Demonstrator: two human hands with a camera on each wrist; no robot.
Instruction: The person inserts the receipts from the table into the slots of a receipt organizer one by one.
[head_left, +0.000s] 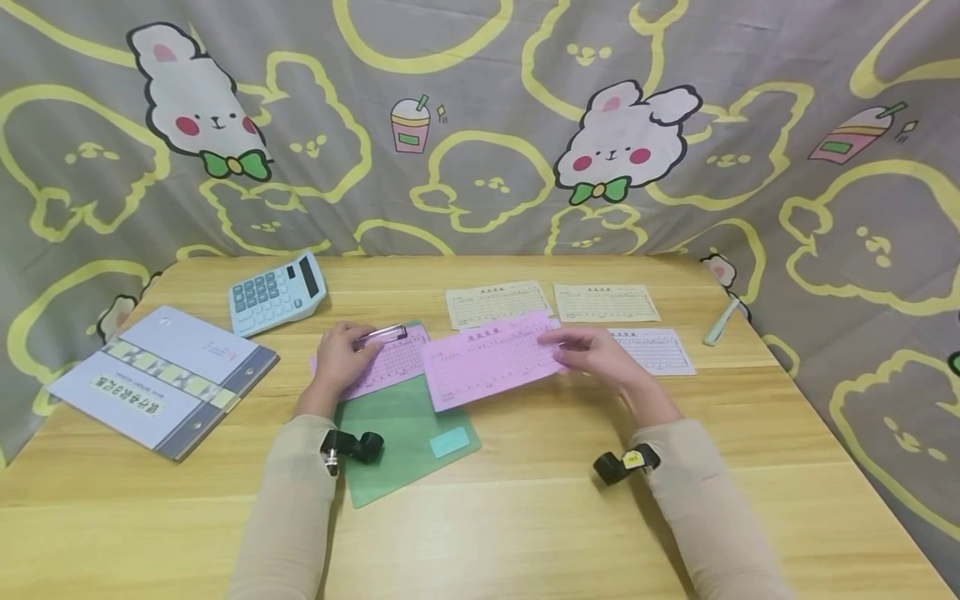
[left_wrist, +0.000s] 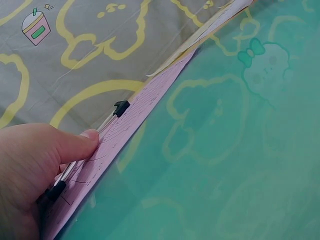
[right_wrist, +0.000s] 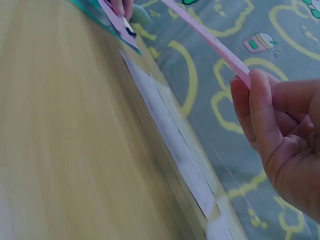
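Observation:
My right hand [head_left: 592,354] pinches a pink printed slip [head_left: 487,362] by its right edge, raised above the table. In the right wrist view the slip [right_wrist: 215,42] appears nearly edge-on between thumb and fingers. To the left, my left hand [head_left: 342,360] grips the metal clip [head_left: 386,334] at the top of a translucent green clipboard [head_left: 390,450]. Its thumb [left_wrist: 85,142] lies on the clip in the left wrist view. Another pink slip [head_left: 393,364] lies on the clipboard beneath that clip; the raised slip hides part of the board.
Two cream slips [head_left: 607,303] and a white slip [head_left: 660,352] lie behind the right hand. A light-blue calculator [head_left: 273,296] and a binder-like book [head_left: 161,379] are on the left. A pale green pen [head_left: 722,322] lies far right. A patterned curtain [head_left: 480,108] hangs behind the table.

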